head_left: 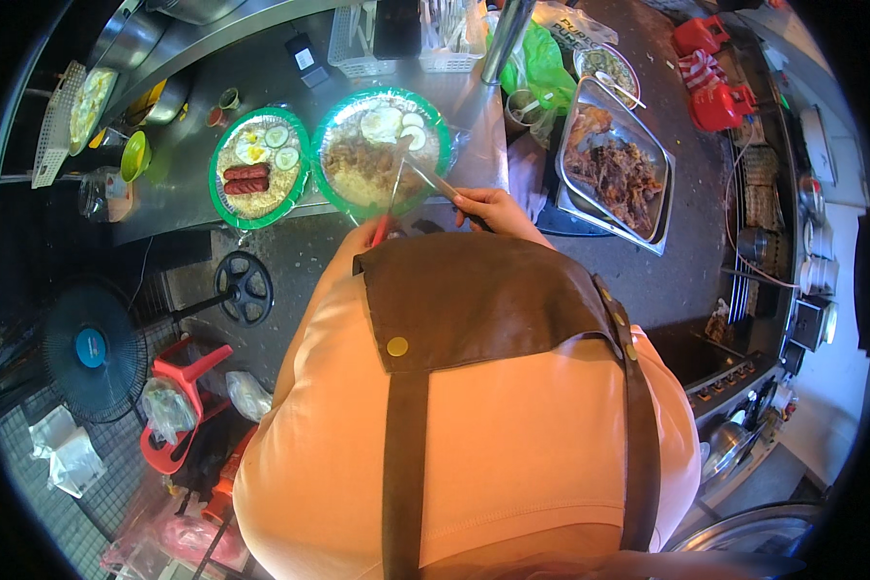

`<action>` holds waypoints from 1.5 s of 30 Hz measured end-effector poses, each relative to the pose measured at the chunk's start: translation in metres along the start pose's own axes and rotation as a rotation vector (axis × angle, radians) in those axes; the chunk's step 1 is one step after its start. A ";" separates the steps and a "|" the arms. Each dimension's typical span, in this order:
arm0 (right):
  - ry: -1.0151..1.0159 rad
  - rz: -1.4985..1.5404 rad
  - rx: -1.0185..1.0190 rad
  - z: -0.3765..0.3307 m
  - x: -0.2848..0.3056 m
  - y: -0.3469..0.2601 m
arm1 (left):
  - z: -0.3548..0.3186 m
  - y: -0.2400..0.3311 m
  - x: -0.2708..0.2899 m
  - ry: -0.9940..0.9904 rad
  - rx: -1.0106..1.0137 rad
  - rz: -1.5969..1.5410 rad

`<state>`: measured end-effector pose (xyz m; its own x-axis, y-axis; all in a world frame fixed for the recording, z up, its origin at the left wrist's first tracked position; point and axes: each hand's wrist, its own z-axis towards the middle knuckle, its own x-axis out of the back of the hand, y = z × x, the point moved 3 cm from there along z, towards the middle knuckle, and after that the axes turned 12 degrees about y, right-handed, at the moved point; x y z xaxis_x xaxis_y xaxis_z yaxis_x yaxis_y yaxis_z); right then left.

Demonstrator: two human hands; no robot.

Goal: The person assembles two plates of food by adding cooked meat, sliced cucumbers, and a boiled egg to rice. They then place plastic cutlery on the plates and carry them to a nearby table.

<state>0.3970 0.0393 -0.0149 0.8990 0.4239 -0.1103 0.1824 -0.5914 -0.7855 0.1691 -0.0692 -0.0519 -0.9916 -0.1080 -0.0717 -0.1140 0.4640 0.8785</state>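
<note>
Plate (443, 135) of rice, egg, cucumber and browned meat lay at the counter's (478, 145) near edge, presumably for two-handed reach. Right hand (493, 211) grasped a flat-handled utensil (440, 184); left hand (367, 235) appeared closed on a red-handled utensil (381, 229), fingers partly hidden. Tool ends converged over the meat, probably for control from both sides. Sausage plate (304, 150) sat just left, apparently out of the tools' way.
</note>
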 end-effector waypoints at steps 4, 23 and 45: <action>0.016 -0.014 0.002 -0.003 -0.001 0.005 | 0.001 0.000 0.007 0.021 -0.031 0.144; 0.173 -0.245 0.119 0.008 0.011 0.022 | -0.003 0.013 0.009 0.297 -0.093 0.844; 0.279 -0.449 0.326 0.003 0.014 0.021 | -0.001 0.035 0.092 0.611 -0.597 1.502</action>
<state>0.4120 0.0348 -0.0353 0.8408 0.3612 0.4032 0.4758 -0.1380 -0.8687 0.0744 -0.0634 -0.0269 -0.0210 -0.2777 0.9604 0.9919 0.1146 0.0548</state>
